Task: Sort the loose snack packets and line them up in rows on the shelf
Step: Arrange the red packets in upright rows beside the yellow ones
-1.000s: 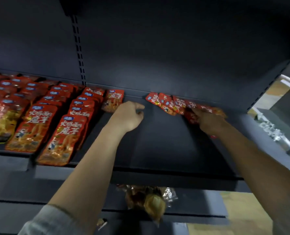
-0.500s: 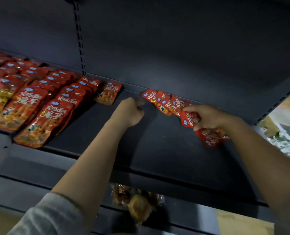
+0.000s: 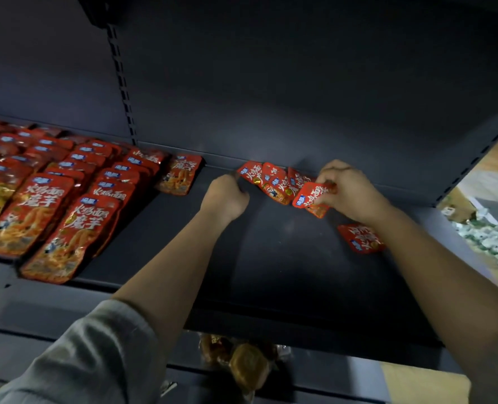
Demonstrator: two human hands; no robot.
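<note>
Red snack packets lie in neat overlapping rows (image 3: 67,199) on the left of the dark shelf (image 3: 271,258). One more packet (image 3: 180,176) lies alone at the right end of those rows. A loose cluster of the same packets (image 3: 274,182) sits at the back of the shelf. My right hand (image 3: 349,191) pinches one red packet (image 3: 312,196) just right of this cluster, lifted a little off the shelf. Another packet (image 3: 361,237) lies nearer the front, beside my right forearm. My left hand (image 3: 226,196) is curled into a fist at the cluster's left corner and seems to hold nothing.
A slotted upright (image 3: 122,83) runs up the back panel behind the rows. Below the shelf edge, brown wrapped snacks (image 3: 242,363) show on a lower level. To the right, past the shelf's side, small white and green items (image 3: 489,237) lie on the floor.
My right hand has taken one packet from the loose cluster and raised it toward the left. One packet has slid toward the shelf front. My left fist has barely moved.
</note>
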